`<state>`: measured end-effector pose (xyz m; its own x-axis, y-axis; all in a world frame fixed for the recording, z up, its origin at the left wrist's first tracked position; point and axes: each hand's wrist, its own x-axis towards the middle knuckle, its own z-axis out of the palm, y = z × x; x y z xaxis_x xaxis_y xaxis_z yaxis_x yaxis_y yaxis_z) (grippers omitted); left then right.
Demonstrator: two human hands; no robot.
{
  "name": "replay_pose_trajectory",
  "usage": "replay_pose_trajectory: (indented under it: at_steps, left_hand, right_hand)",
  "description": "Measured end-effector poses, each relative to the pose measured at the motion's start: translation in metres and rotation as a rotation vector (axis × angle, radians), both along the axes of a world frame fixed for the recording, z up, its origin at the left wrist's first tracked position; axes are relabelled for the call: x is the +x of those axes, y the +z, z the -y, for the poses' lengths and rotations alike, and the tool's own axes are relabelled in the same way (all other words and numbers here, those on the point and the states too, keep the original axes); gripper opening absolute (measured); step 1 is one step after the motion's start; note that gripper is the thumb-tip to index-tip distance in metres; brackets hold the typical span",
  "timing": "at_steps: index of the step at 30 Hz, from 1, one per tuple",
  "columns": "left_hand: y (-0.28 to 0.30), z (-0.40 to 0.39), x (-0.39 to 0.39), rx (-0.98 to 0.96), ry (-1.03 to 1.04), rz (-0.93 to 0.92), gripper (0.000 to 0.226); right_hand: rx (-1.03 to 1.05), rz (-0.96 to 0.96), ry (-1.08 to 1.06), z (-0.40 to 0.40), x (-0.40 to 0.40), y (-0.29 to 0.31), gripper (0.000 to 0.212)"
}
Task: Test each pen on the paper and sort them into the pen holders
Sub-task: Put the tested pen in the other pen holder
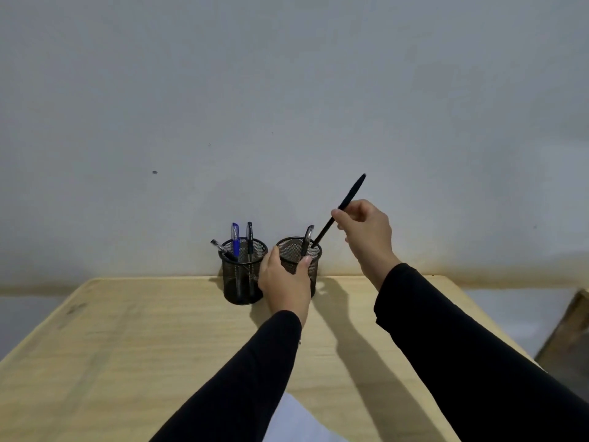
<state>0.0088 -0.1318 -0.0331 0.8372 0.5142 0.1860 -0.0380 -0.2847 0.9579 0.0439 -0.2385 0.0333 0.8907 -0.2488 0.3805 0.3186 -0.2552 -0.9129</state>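
You were at the drop-off for a black pen [342,210], and the setup was sound. Your right hand [366,232] pinched the barrel at about its middle, thumb and fingertips clamped together on it, with the pen tilted so its top leaned up and to the right and its lower tip sat just at the far-right rim of the right holder [299,266]. Your left hand [287,282] wrapped the near side of that same mesh cup, thumb on its left wall and fingers closed round its right, which kept a light cup from skating on the wooden table [127,346].

To finish it well, you needed the tip properly inside the rim before loosening the pinch; from this angle I could not tell whether it had cleared the edge or was only resting on it. Standing the pen more upright would have helped, since a steep lean could tip the cup once released. One clear pen [307,239] already stood in that holder, so aiming for the open far side made sense. The left holder [242,272], just beside it, held three pens. The paper [296,422] lay at the near edge, between your sleeves.
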Motion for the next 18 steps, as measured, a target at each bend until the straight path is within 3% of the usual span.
replay_pose_trajectory:
  at_steps: [8, 18]
  left_hand:
    - [-0.017, 0.005, 0.011, -0.04, 0.062, 0.041, 0.064]
    - [-0.024, 0.005, 0.018, -0.049, 0.067, 0.055, 0.066]
  right_hand:
    - [-0.165, -0.128, 0.015, -0.015, 0.031, -0.041, 0.015]
    - [-0.138, -0.168, -0.043, -0.024, 0.043, -0.069, 0.02]
